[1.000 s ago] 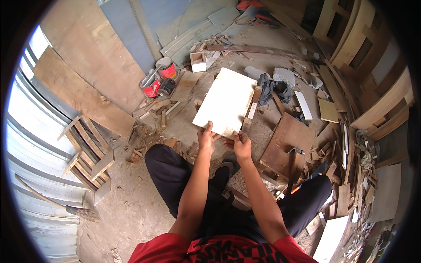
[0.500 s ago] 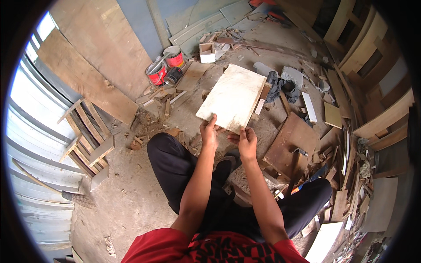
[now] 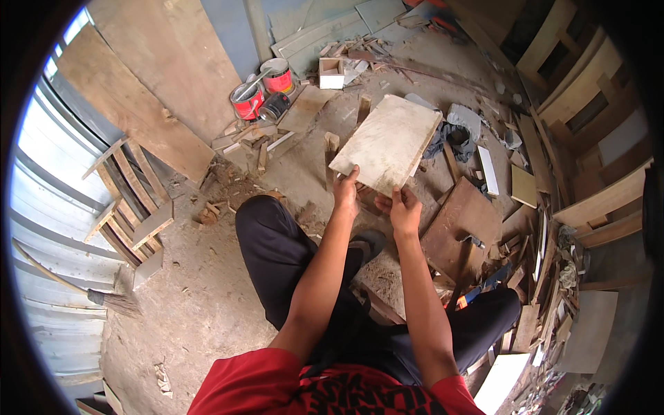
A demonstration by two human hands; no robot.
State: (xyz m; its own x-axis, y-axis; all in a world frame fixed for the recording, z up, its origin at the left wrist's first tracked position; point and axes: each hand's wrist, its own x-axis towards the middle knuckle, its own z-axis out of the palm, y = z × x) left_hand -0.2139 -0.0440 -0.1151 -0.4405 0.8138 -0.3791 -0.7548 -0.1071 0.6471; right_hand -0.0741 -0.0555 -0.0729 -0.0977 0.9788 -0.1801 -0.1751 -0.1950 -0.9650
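Both my hands grip the near edge of a white, stained wooden board (image 3: 389,144), which is tilted in front of me. My left hand (image 3: 346,192) is closed on its near left corner, thumb on top. My right hand (image 3: 403,209) pinches the near edge further right; its fingers under the board are partly hidden. Beside and behind the board stand two wooden posts (image 3: 332,158); whether they belong to one stand is hidden. To the right, a hammer (image 3: 473,243) rests against a brown wooden panel (image 3: 453,214) near my right knee.
Paint cans (image 3: 247,102) and a small open wooden box (image 3: 331,74) stand at the back. A slatted wooden piece (image 3: 135,200) and a broom (image 3: 114,299) lean along the left metal wall. Wood scraps (image 3: 529,321) are heaped on the right, near black plastic (image 3: 453,140).
The board has moved right and slightly away in both hands, and its tilt has changed. The wooden posts behind it now show.
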